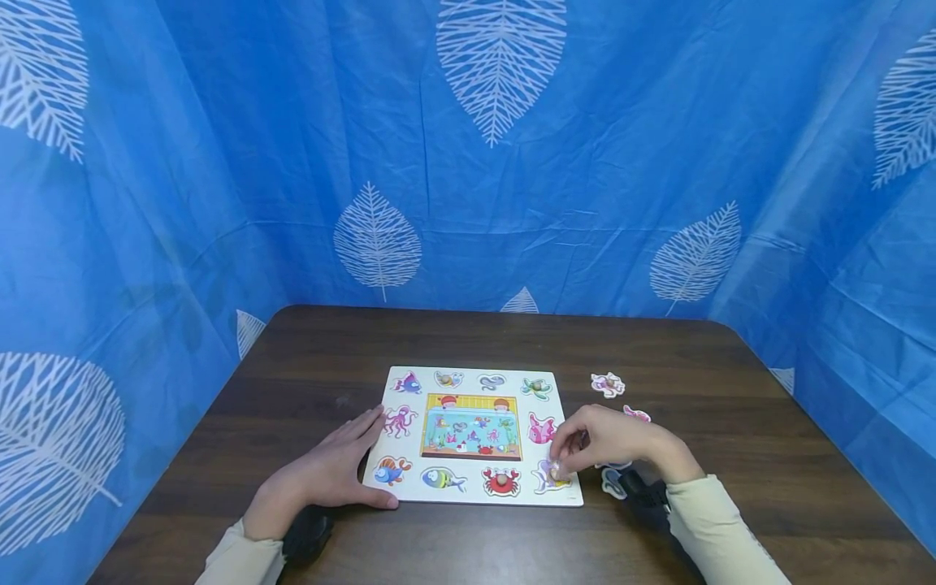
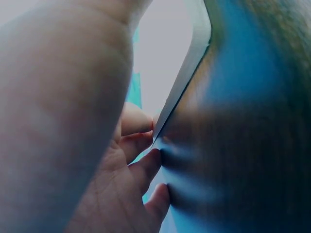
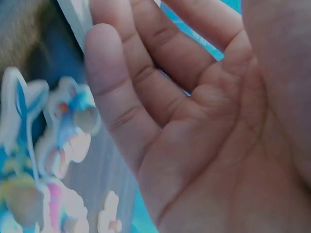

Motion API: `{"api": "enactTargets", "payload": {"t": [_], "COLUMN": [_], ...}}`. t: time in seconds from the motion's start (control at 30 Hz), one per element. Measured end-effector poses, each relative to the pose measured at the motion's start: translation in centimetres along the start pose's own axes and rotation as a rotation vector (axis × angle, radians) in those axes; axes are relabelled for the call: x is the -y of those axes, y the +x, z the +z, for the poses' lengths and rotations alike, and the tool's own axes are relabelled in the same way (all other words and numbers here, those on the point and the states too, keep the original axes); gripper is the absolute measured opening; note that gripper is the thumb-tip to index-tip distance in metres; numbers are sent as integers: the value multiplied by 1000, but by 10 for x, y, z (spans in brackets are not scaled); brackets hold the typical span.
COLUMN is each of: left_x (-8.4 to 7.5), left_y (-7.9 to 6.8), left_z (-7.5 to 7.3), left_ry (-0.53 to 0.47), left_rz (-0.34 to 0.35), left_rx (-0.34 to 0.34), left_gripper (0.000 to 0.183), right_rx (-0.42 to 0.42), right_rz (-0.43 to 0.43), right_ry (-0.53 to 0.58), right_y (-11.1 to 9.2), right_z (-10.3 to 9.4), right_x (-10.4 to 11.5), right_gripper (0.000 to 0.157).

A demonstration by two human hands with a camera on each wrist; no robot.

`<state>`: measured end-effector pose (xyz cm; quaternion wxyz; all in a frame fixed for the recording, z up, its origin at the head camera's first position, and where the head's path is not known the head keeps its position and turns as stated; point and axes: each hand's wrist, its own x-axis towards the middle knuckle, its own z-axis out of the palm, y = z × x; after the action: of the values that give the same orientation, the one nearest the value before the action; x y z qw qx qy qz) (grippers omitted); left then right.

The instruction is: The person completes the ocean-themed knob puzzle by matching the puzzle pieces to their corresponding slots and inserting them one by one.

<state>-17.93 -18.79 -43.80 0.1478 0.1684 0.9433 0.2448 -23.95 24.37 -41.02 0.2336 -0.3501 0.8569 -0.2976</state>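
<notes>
Here's the purple piece (image 1: 544,478), right at the near right corner of the board (image 1: 475,487), and the right hand (image 1: 614,439) is on it: fingers and thumb together, pinching, it seems, at its small knob. Whether it sits fully down in its slot, I can't tell, since those fingertips cover part of it.

Over on the left, the left hand (image 1: 329,467) lies along the board's left edge, fingers extended and gripping nothing, thumb at the near left corner, looking very much like a steadying touch.

Around the border we've got ten sea creatures ringing a central aquarium picture (image 1: 471,428). The red crab (image 1: 500,483) on the near side and the green turtle (image 1: 537,388) at the far right look seated; for the others, piece or bare printed slot, it's too small to call.

Now to the right of the board: loose pieces! One pale pink piece (image 1: 608,384) lies farthest off, a brighter pink piece (image 1: 637,413) peeks out behind the hand, and a grey-blue piece (image 1: 613,484) sits under the wrist, with more showing in the right wrist view. So this looks partway along, I'd judge, several pieces not yet in the board.

All of it rests on a dark wooden surface (image 1: 468,548), with a blue leaf-patterned curtain (image 1: 614,162) behind.
</notes>
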Motion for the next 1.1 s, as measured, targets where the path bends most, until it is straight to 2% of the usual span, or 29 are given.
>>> {"api": "enactTargets", "payload": {"t": [0.17, 0.33, 0.43, 0.57, 0.8, 1.1], "left_x": [-1, -1, 0, 0, 0, 0], "left_y": [-2, -1, -1, -1, -1, -1], "left_z": [-1, -1, -1, -1, -1, 0], "left_ry": [-2, -4, -5, -7, -15, -16], "left_rz": [7, 18, 19, 21, 21, 4], "left_rx": [-2, -5, -6, -4, -2, 0], "left_gripper": [127, 127, 127, 127, 127, 128], "right_rx": [-70, -192, -266, -322, -353, -317], "right_rz": [6, 7, 33, 70, 108, 152], "right_ry": [-23, -73, -102, -103, -102, -89], "right_y": [-9, -23, -31, -40, -53, -64], "right_z": [-14, -28, -35, -42, -52, -57], "right_x": [-7, -15, -18, -22, -29, -46], "right_gripper": [19, 23, 24, 27, 27, 24]}}
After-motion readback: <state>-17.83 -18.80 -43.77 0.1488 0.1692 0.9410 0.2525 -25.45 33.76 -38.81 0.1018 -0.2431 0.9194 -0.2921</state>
